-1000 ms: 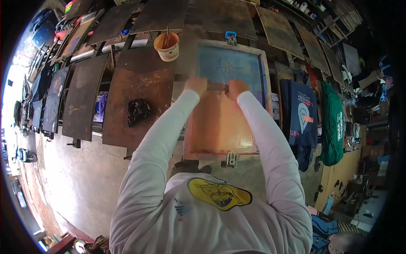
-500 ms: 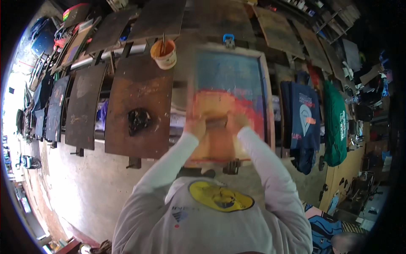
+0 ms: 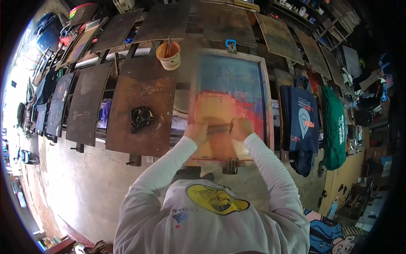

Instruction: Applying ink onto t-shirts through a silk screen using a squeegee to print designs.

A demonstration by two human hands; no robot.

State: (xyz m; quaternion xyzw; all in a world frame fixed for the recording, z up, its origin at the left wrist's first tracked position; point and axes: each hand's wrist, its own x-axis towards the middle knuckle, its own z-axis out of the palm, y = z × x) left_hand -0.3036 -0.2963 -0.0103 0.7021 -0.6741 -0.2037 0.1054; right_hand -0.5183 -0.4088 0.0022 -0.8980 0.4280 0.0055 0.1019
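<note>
My left hand and my right hand are closed around the two ends of a squeegee. Its wide bar rests across the lower half of a screen-printing screen set in a wooden frame. Blue-grey mesh fills the far part of the screen. Red, orange and yellow ink stains surround the squeegee, which partly hides the mesh beneath it. A metal clamp with a blue handle sits at the frame's far edge, and another clamp is at the near edge.
Left of the screen, a stained brown board carries a dark crumpled lump. An ink bucket with a stick inside stands at its far corner. To the right lie a navy printed bag and a green one. More boards line the far row.
Both hands have drawn the squeegee slightly toward me across the screen, still holding its ends. The whole view has shifted a little as well.
</note>
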